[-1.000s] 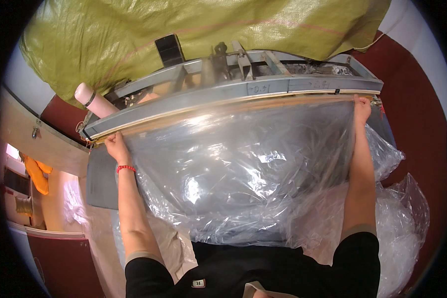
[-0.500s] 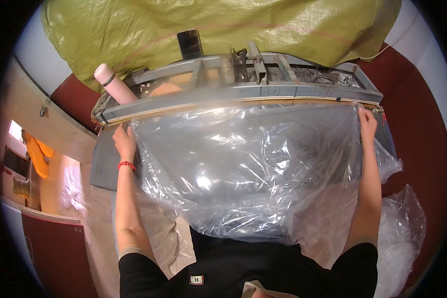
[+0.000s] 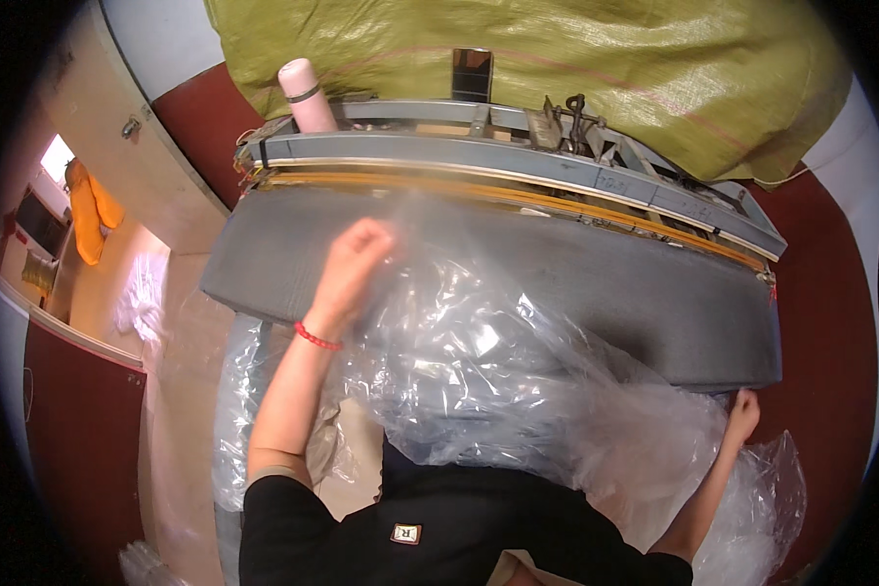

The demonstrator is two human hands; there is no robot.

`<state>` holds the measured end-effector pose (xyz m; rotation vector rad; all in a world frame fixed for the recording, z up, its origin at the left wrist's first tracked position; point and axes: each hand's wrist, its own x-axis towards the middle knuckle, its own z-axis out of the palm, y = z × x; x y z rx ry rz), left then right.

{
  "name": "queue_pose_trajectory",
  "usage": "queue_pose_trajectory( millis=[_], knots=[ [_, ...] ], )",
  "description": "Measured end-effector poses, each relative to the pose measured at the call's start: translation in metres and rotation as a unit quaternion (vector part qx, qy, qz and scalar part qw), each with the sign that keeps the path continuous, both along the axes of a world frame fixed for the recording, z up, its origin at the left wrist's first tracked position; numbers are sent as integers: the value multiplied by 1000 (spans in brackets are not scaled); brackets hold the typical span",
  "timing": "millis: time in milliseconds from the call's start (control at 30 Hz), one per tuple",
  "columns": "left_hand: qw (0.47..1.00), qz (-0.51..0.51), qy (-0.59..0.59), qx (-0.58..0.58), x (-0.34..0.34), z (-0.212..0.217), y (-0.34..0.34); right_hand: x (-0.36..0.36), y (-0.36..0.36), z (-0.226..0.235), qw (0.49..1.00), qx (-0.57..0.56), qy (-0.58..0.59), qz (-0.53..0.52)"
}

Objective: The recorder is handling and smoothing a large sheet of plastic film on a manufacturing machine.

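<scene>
A large sheet of clear plastic film (image 3: 459,332) hangs crumpled across the front of a long grey padded board (image 3: 654,293) and over my lap. My left hand (image 3: 354,262), with a red bead bracelet at the wrist, is closed on the film's upper left part, held above the board and slightly blurred. Lower down, beside the board's front right corner, my right hand (image 3: 743,415) is closed at the film's right edge. Its fingertips are small here and partly hidden. Along the board's far side runs an orange strip (image 3: 518,200) on a grey metal frame (image 3: 391,146).
A pink flask (image 3: 306,98) leans in the frame's left end. Behind it stand a dark phone (image 3: 472,75) and a yellow-green woven sheet (image 3: 596,59). Metal clamps (image 3: 562,122) rise from the frame. More clear film (image 3: 762,508) bunches at lower right. A door (image 3: 137,127) stands at left.
The film came away from the far strip toward me, baring the grey board. My left hand moved right and my right hand dropped to the board's near corner. The view shifted.
</scene>
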<state>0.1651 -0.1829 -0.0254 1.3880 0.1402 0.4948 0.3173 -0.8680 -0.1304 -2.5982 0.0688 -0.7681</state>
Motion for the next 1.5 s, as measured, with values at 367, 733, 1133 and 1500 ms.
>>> queue_pose_trajectory(
  millis=[367,733,1133,1500],
  knots=[
    [977,-73,-121,-161,-30,11,-92,-34,452,183,710,217,162,650],
    [935,-198,136,262,-90,-17,-29,-22,423,199,701,488,66,515],
    [786,288,293,461,-165,-33,42,105,241,121,818,506,-24,272],
    [732,322,-114,590,-12,79,-11,168,156,30,930,352,-55,92]
  ],
)
